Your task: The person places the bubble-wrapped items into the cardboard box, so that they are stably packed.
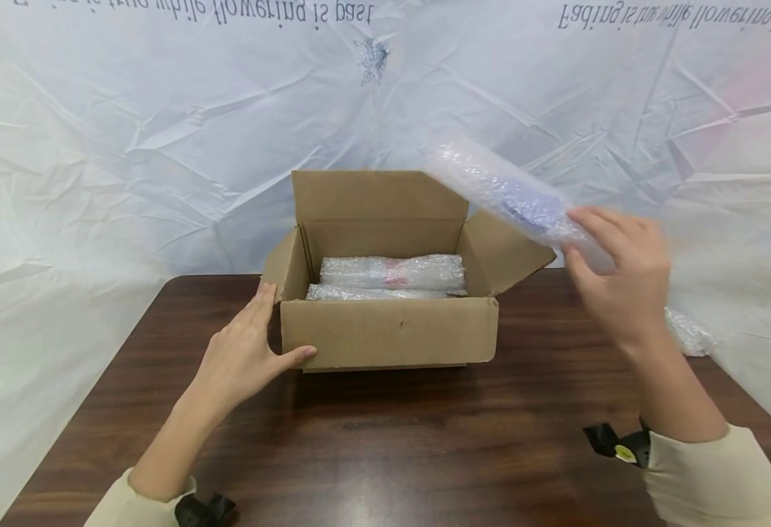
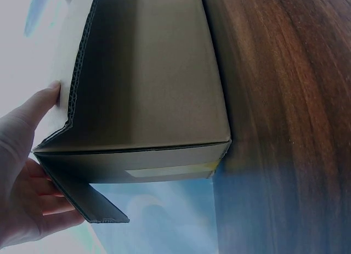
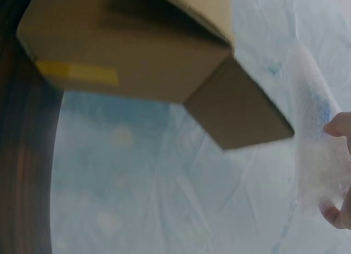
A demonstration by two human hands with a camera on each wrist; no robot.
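An unlidded cardboard box point(image 1: 388, 333) stands on the table with its flaps spread outward. Two bubble-wrapped packages lie inside it; the rear one point(image 1: 425, 272) shows a pinkish band, and the front flap partly hides the nearer one point(image 1: 372, 293). My left hand point(image 1: 243, 355) rests at the front left corner, thumb on the front flap and fairly straight fingers along the left flap point(image 2: 90, 202). Up to the right of the box, my right hand point(image 1: 629, 271) grips one end of a long bubble-wrapped package point(image 1: 510, 194) with something bluish-purple inside. This package slants up and left above the right flap point(image 3: 241, 108).
More bubble wrap point(image 1: 688, 333) lies at the table's right edge, partly behind my right forearm. A creased pale sheet point(image 1: 227, 146) with printed lettering hangs behind the dark wooden table point(image 1: 385, 446) and along its sides.
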